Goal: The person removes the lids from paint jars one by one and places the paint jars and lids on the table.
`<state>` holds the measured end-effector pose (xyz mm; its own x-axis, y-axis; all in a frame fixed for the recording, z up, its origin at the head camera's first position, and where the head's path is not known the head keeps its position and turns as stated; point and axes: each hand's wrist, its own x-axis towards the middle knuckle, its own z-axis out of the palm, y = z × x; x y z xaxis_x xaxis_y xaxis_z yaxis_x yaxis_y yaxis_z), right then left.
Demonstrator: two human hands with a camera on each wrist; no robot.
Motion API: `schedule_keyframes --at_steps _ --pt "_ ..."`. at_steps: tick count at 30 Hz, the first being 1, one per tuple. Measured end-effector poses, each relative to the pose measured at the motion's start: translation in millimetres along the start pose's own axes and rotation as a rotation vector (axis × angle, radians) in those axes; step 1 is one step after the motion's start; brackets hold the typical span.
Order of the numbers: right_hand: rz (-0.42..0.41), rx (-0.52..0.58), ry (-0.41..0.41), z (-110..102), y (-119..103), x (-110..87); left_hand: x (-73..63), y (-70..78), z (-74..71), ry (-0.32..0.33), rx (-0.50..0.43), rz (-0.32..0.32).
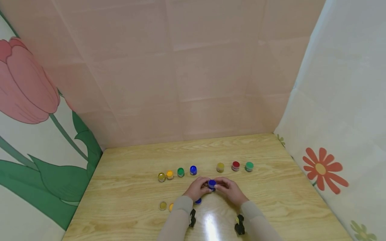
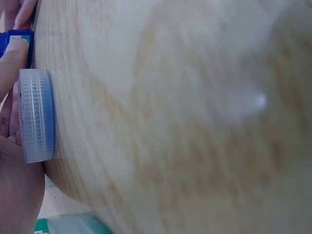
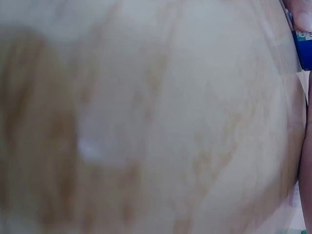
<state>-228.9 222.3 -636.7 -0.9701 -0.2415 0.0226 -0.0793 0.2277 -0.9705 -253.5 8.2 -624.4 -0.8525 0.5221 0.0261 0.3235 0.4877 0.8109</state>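
Both hands meet over the middle of the table around a small blue paint pot (image 1: pixel 212 184). My left hand (image 1: pixel 197 188) grips it from the left and my right hand (image 1: pixel 230 190) from the right, fingers curled about its sides. In the left wrist view, a thumb presses the label of the blue pot (image 2: pixel 19 41). The right wrist view catches only the pot's edge (image 3: pixel 305 51) under a fingertip. Just below the left hand lies a blue lid (image 1: pixel 198 201), whose ribbed translucent rim (image 2: pixel 36 116) shows large in the left wrist view.
Behind the left hand stand an olive-yellow pot (image 1: pixel 161 177), an orange pot (image 1: pixel 170 174), a green pot (image 1: pixel 180 172) and a blue pot (image 1: pixel 193 170). Farther right are yellow (image 1: pixel 220 167), red (image 1: pixel 236 166) and green pots (image 1: pixel 249 166). Yellow (image 1: pixel 163 205) and orange lids (image 1: pixel 171 207) lie near the left forearm.
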Motion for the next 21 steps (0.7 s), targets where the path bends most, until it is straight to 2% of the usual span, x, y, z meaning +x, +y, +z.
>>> schedule_keyframes --at_steps 3,8,11,17,21 --pt "0.031 0.032 0.016 0 0 -0.1 1.8 -4.2 1.0 -0.001 0.000 0.000" --pt "0.122 0.135 0.090 0 1 -0.9 3.9 -8.6 1.9 -0.001 -0.003 0.002" --pt "0.133 0.176 0.132 2 1 -1.2 3.9 -8.3 2.8 0.012 -0.004 -0.002" --pt "0.114 0.206 0.240 8 5 -2.7 1.9 -5.4 10.5 0.115 0.015 0.025" --pt "0.084 0.210 0.264 9 7 -5.6 4.1 -3.7 18.6 0.181 0.027 0.031"
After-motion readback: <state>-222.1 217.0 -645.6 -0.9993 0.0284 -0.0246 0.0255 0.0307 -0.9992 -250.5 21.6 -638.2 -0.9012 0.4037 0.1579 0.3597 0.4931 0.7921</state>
